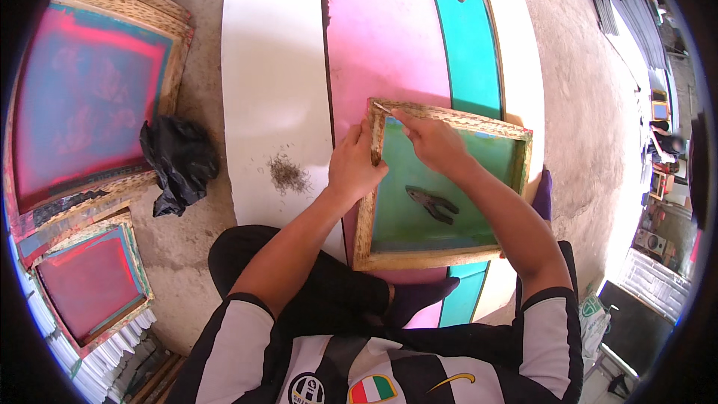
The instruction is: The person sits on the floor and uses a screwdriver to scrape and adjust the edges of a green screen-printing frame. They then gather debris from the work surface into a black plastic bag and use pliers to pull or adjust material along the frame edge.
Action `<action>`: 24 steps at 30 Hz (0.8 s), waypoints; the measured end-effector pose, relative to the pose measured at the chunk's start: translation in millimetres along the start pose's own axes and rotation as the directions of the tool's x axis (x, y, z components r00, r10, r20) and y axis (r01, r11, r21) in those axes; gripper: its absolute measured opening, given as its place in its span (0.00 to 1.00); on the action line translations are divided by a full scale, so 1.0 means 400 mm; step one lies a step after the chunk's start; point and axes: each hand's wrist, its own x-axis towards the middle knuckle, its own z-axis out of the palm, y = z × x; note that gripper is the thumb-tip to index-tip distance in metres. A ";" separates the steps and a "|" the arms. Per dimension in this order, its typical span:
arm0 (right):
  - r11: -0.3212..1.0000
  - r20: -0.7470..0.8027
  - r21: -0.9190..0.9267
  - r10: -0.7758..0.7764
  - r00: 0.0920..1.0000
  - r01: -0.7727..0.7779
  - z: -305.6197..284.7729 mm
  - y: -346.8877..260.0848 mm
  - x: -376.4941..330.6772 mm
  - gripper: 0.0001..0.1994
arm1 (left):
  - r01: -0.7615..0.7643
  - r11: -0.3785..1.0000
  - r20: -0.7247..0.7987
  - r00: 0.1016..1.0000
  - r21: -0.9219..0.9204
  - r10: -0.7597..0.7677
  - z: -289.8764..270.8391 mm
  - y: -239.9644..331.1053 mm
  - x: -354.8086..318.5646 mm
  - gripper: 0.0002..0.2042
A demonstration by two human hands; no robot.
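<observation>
"While the head view looks straight down, where does the wooden frame (426, 260) sit?"

"On the striped boards (389, 30), its green mesh (400, 176) facing up."

"And the left hand (357, 161)?"

"Clamped on the frame's left side, probably to stop it sliding."

"What about the right hand (437, 146)?"

"Closed around a thin tool (382, 108), its tip at the far left corner; the handle is hidden by the fingers."

"Why are the pliers (432, 204) lying on the mesh?"

"Likely for easy reach. Those dark, wiry bits (289, 173) lie heaped left of the frame, apart from it, perhaps to stay out of the way."
</observation>
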 end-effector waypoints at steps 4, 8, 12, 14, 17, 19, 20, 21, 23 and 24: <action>0.796 0.195 0.583 0.057 0.979 -0.162 0.000 0.024 0.014 0.22 | -0.025 1.000 -0.016 1.000 -0.015 0.025 0.004 -0.004 0.001 0.45; 0.973 -0.128 0.201 -0.090 0.988 0.115 0.042 0.043 0.001 0.22 | -0.018 1.000 0.001 1.000 -0.015 0.018 -0.002 0.000 0.002 0.45; 0.982 -0.074 0.151 -0.100 0.992 0.110 0.058 0.053 0.007 0.24 | -0.016 0.999 -0.010 1.000 -0.029 0.016 0.005 -0.008 0.001 0.45; 0.886 0.097 0.460 0.010 0.995 -0.054 0.015 0.031 0.015 0.24 | -0.023 1.000 -0.015 1.000 -0.017 0.023 0.007 -0.010 -0.001 0.45; 0.576 0.418 0.703 0.139 0.898 -0.417 -0.026 0.021 0.022 0.21 | -0.022 1.000 -0.008 1.000 -0.010 0.022 0.000 -0.006 0.002 0.44; 0.577 0.380 0.722 0.129 0.916 -0.381 -0.020 0.035 0.023 0.20 | -0.029 0.999 -0.031 0.999 -0.026 0.029 0.001 -0.001 0.001 0.44; 0.694 0.230 0.687 0.073 0.970 -0.215 0.005 0.043 0.025 0.20 | -0.020 1.000 -0.020 1.000 -0.022 0.020 0.000 0.002 0.001 0.44; 0.809 0.097 0.584 0.012 0.995 -0.066 0.020 0.057 0.023 0.20 | -0.012 1.000 -0.009 1.000 -0.017 0.012 -0.003 0.006 0.002 0.44; 0.961 -0.143 0.230 -0.122 0.982 0.153 0.025 0.056 0.020 0.20 | 0.008 1.000 0.006 1.000 -0.010 -0.008 -0.005 0.006 0.001 0.43; 0.976 -0.231 0.005 -0.210 0.950 0.217 0.025 0.057 0.019 0.20 | 0.014 1.000 0.012 1.000 -0.007 -0.014 -0.005 0.005 0.002 0.43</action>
